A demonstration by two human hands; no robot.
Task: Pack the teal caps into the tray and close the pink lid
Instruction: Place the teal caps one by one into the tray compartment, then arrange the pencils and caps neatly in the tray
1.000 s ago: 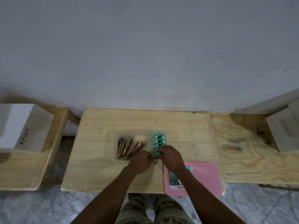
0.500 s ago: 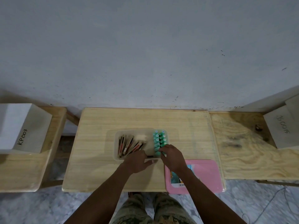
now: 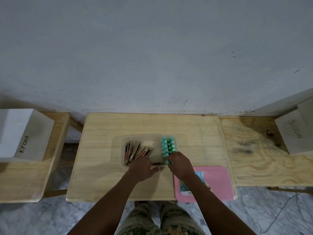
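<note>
A clear plastic tray sits mid-table. Several teal caps stand in two rows at its right end. My right hand is at the near end of those rows, its fingers curled round a teal cap at the tray's front corner. My left hand rests on the tray's front edge with the fingers laid flat. The pink lid lies on the table's front right corner, partly under my right forearm, with a picture label on it.
Several brown and red sticks lie in the tray's left half. A white box marked KP003 stands on the left bench, and another white box stands on the right bench. A wall runs behind the table.
My left hand has slid back from the tray's inside to its front edge and flattened. My right hand stays at the near end of the cap rows.
</note>
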